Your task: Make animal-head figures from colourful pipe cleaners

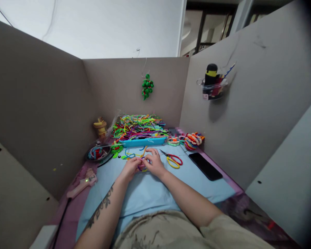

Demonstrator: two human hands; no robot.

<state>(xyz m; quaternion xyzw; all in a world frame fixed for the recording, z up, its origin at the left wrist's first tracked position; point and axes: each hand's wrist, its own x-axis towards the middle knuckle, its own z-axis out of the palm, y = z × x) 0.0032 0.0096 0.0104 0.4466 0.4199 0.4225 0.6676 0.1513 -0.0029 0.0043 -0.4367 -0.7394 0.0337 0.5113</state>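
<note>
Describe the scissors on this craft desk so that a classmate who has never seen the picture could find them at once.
Start at the light blue mat covering the desk. Just right of the person's right hand, between it and the black phone, lie the scissors. They alone have two looped handles, one red and one yellow.

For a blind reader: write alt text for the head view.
Left hand and right hand meet over a small bent pipe cleaner on a blue mat. Scissors and a black phone lie right; a colourful pipe-cleaner pile sits behind.
</note>
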